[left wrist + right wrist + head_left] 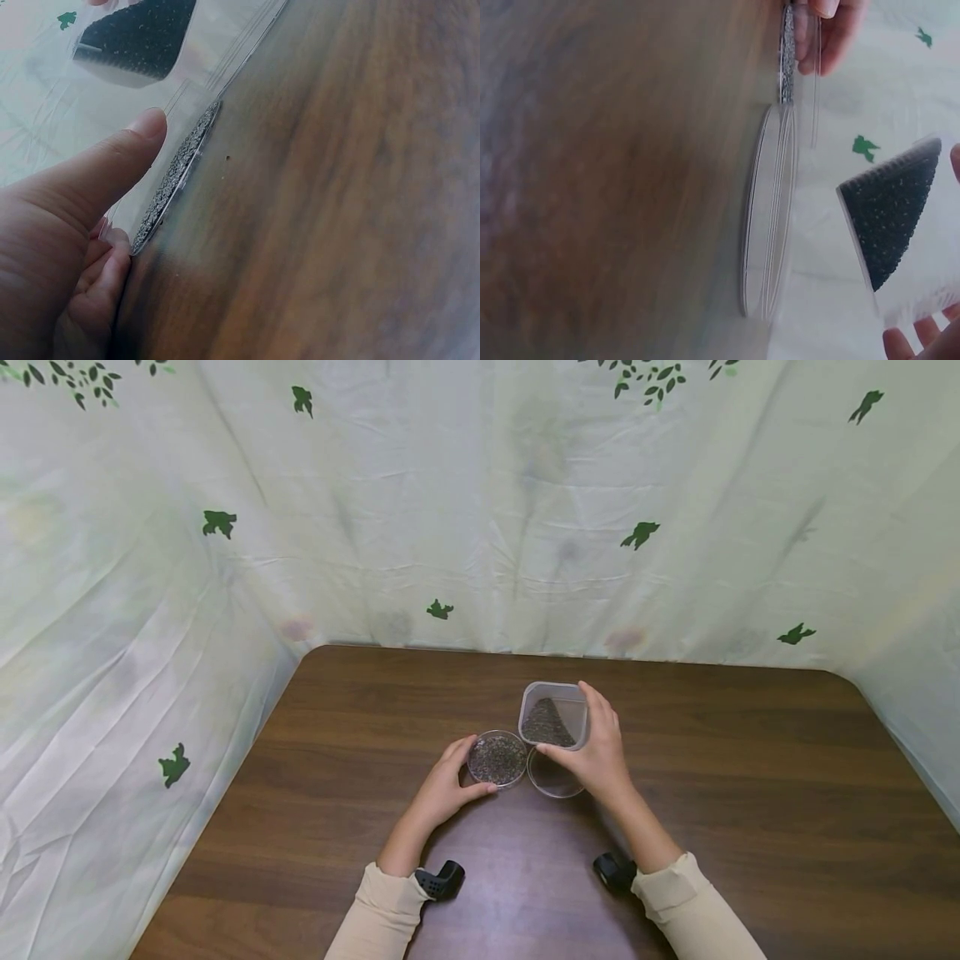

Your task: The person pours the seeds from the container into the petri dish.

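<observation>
My left hand (441,787) holds a round clear dish (497,759) by its rim, thumb at the near side and fingers at the far side. Small dark grains cover the dish's bottom, and it rests on the table. With thumb and fingers on opposite sides, my right hand (597,750) grips a square clear plastic tub (553,717). The tub is tilted and raised off the table; dark grains (895,217) are heaped toward one side of it. Below it stands a second round clear dish (555,783), right beside the first and partly hidden by the tub and right hand.
The brown wooden table (735,793) reaches back to a pale cloth curtain (487,510) with green bird and leaf prints. A few stray grains lie near the filled dish in the left wrist view. A black device (442,882) sits at each wrist.
</observation>
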Demonstrator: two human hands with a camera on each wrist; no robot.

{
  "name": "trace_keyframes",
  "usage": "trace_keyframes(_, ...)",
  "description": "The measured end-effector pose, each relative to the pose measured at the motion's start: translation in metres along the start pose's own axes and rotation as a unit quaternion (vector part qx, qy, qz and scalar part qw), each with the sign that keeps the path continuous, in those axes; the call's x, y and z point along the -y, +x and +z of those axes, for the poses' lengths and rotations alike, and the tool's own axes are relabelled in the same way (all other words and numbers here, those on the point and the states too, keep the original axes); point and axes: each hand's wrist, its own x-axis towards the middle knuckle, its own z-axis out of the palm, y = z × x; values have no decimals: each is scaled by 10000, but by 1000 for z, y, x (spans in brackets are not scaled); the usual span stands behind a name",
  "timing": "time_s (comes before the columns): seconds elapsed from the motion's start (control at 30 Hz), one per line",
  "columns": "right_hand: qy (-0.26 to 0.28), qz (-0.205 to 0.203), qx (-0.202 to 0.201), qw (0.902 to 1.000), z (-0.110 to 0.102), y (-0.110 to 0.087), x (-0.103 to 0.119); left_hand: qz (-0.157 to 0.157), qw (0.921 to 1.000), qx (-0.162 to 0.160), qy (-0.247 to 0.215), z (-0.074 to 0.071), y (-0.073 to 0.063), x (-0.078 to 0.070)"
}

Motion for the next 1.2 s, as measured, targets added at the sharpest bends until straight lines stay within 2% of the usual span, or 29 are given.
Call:
trace_keyframes(0.13, 220, 210, -37, 9995, -4, -2, -2, 0, 10000, 0, 25, 0, 0, 0)
trace_keyframes(0.47, 604, 431, -268, 9969, -12, -6, -8, 27, 10000, -5, 41, 1, 1, -1)
trace_keyframes(0.9, 813, 857, -506, 9917, -25, -12, -21, 9, 10000, 10, -3, 0, 1, -1)
trace_keyframes(1.2, 927, 881, -725, 9891, -35, -18, -32, 0, 10000, 22, 21, 0, 0, 0)
